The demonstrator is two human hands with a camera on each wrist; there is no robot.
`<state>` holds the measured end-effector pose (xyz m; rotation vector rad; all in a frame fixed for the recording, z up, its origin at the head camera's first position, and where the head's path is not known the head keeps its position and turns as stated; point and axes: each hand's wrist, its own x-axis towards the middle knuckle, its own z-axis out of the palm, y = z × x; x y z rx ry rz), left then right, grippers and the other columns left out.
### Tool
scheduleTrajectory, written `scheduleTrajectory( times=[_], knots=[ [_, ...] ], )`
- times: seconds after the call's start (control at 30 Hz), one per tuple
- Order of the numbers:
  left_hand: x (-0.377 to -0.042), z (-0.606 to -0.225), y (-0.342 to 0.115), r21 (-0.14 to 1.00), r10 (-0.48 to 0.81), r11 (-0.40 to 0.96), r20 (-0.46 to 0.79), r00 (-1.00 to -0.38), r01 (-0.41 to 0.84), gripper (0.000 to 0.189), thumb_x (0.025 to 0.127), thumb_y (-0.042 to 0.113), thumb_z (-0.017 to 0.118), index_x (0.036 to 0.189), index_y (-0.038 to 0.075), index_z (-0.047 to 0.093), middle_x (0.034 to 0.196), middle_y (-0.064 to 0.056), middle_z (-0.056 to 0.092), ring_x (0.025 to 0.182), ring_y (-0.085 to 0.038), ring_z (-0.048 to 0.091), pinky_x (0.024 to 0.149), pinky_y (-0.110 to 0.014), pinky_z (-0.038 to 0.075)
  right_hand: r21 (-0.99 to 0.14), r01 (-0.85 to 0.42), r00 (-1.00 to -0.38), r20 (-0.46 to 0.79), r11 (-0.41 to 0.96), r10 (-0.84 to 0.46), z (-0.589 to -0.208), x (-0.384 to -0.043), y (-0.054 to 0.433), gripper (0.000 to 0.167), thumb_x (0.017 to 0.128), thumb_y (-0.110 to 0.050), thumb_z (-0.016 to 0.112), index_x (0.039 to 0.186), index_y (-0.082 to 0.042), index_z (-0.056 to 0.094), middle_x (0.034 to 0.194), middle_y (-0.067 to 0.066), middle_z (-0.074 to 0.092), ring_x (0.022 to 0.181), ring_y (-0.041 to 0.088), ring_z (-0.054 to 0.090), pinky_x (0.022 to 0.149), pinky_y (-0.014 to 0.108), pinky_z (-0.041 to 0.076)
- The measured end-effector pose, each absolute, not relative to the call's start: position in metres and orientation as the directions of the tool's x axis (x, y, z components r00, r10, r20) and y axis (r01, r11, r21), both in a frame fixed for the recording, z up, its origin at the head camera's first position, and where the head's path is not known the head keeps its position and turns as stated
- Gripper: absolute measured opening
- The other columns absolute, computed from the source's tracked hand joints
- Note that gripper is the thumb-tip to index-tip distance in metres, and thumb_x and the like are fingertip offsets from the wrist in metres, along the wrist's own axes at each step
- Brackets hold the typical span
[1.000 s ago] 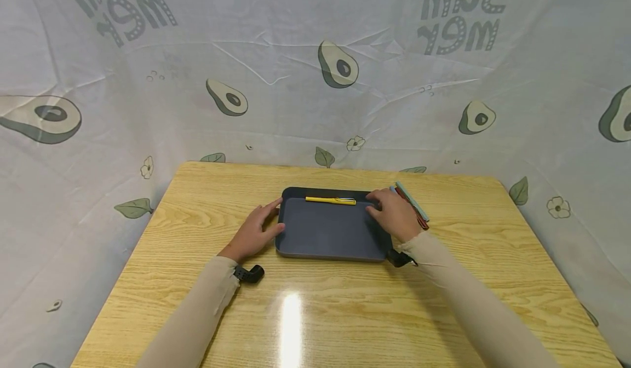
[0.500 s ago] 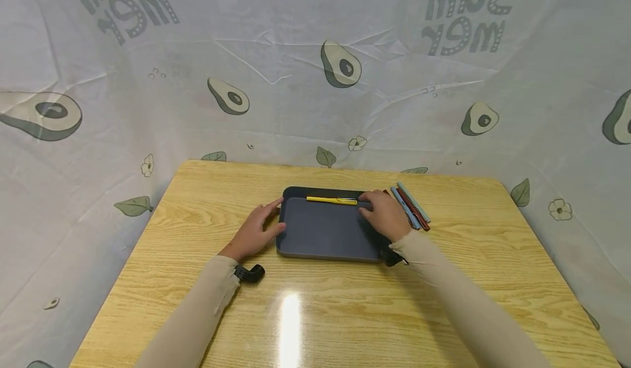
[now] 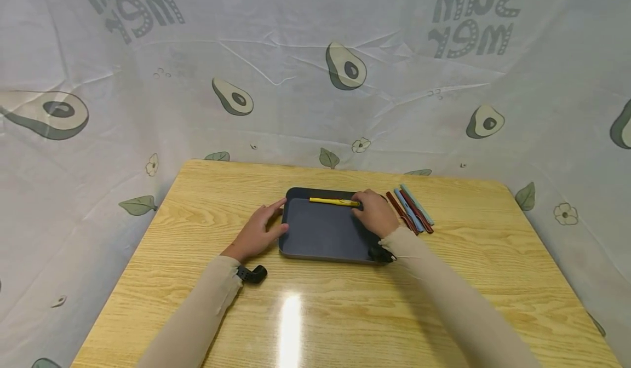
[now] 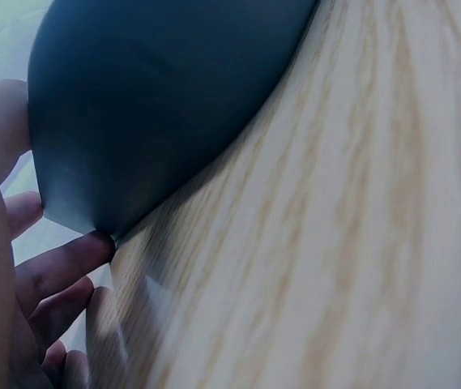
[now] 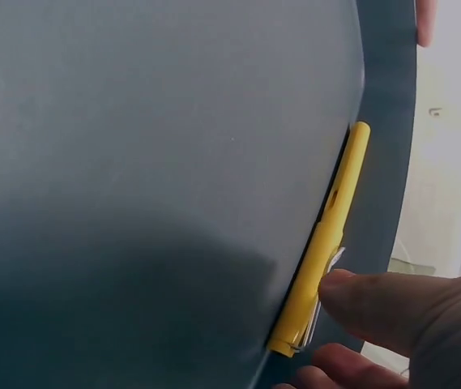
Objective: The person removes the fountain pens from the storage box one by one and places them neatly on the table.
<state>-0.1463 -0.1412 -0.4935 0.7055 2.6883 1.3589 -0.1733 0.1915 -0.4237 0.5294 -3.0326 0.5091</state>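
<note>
A yellow pen (image 3: pixel 331 201) with a silver clip lies along the far inside wall of a dark grey tray (image 3: pixel 325 258). My right hand (image 3: pixel 377 214) reaches over the tray's right side, its thumb and fingers on either side of the pen's clip end. In the right wrist view the tip of the thumb (image 5: pixel 372 304) overlaps the clip of the pen (image 5: pixel 327 235), and other fingertips bend in below. At the left side of the tray rests my left hand (image 3: pixel 253 234), fingers spread. Its fingertips touch the outside of the tray (image 4: pixel 157 105), with the thumb at the rim.
Several red, blue and teal pens (image 3: pixel 415 209) lie side by side on the wooden table (image 3: pixel 345 313), just right of the tray. A pale curtain (image 3: pixel 286 138) printed with avocados hangs behind the table. Black wrist cameras (image 3: pixel 252 274) sit under both sleeves.
My right hand has moved left from the tray's right edge to the yellow pen's clip end, uncovering the pens on the table. The left hand stays at the tray.
</note>
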Motion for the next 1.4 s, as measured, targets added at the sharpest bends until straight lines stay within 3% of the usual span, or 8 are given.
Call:
scheduleTrajectory(
  times=[0.47,0.63,0.77,0.9,1.0,1.1,1.4],
  knots=[
    [-0.1451,-0.4934,-0.1375,0.768,0.42,0.514,0.163,-0.893,0.382,0.071,0.104,0.036,0.065,0.164,0.018,0.032,0.147,-0.013,0.059,0.145,-0.032,0.045,0.13,-0.052,0.011,-0.262,-0.307,-0.947,-0.011,0.915,-0.321,-0.4251,-0.1733,0.1834,0.028,0.093,-0.01,0.078,0.119,-0.001,0.073,0.111,0.017,0.067,0.097,0.031,0.067,0.084,0.045,0.059],
    [-0.1456,-0.4943,-0.1378,0.761,0.425,0.518,0.168,-0.889,0.391,0.071,0.104,0.038,0.064,0.165,0.018,0.031,0.147,-0.012,0.059,0.146,-0.033,0.043,0.13,-0.053,0.011,-0.25,-0.321,-0.942,-0.018,0.914,-0.335,-0.4246,-0.173,0.1838,0.013,0.097,-0.004,0.069,0.107,0.001,0.076,0.103,0.017,0.07,0.092,0.031,0.066,0.078,0.044,0.056],
    [-0.1466,-0.4957,-0.1386,0.76,0.427,0.513,0.178,-0.887,0.399,0.071,0.104,0.038,0.064,0.165,0.018,0.031,0.147,-0.012,0.059,0.145,-0.032,0.045,0.13,-0.053,0.01,-0.27,-0.344,-0.934,-0.001,0.899,-0.358,-0.4229,-0.1703,0.1838,0.017,0.1,-0.001,0.062,0.103,0.002,0.079,0.102,0.017,0.073,0.095,0.032,0.067,0.081,0.045,0.058],
    [-0.1471,-0.4959,-0.1397,0.759,0.422,0.515,0.18,-0.888,0.398,0.071,0.104,0.038,0.063,0.165,0.02,0.031,0.146,-0.011,0.059,0.145,-0.032,0.045,0.13,-0.053,0.01,-0.274,-0.346,-0.933,-0.003,0.897,-0.361,-0.4217,-0.1682,0.1838,0.014,0.1,-0.003,0.065,0.102,-0.001,0.079,0.1,0.015,0.073,0.094,0.03,0.068,0.082,0.045,0.06],
    [-0.1471,-0.4957,-0.1404,0.76,0.421,0.518,0.174,-0.89,0.393,0.071,0.104,0.038,0.063,0.165,0.021,0.031,0.146,-0.011,0.059,0.146,-0.032,0.044,0.13,-0.052,0.01,-0.276,-0.332,-0.936,-0.026,0.902,-0.352,-0.4221,-0.1686,0.1846,0.005,0.097,-0.007,0.072,0.095,-0.005,0.076,0.093,0.01,0.069,0.086,0.025,0.064,0.074,0.042,0.058],
    [-0.1467,-0.4955,-0.1408,0.761,0.418,0.521,0.167,-0.893,0.387,0.071,0.104,0.038,0.063,0.165,0.02,0.031,0.147,-0.012,0.058,0.146,-0.032,0.043,0.13,-0.052,0.009,-0.288,-0.302,-0.94,-0.067,0.909,-0.333,-0.4237,-0.1695,0.1856,0.007,0.095,-0.011,0.076,0.09,-0.008,0.071,0.089,0.007,0.065,0.078,0.021,0.059,0.068,0.039,0.054],
    [-0.1461,-0.4964,-0.1411,0.764,0.417,0.517,0.17,-0.893,0.387,0.071,0.104,0.036,0.064,0.165,0.019,0.031,0.147,-0.013,0.058,0.145,-0.033,0.045,0.13,-0.051,0.01,-0.28,-0.323,-0.929,-0.091,0.904,-0.36,-0.421,-0.1668,0.1869,0.017,0.101,-0.008,0.064,0.106,-0.001,0.078,0.103,0.014,0.072,0.089,0.027,0.067,0.076,0.043,0.059]
  ],
)
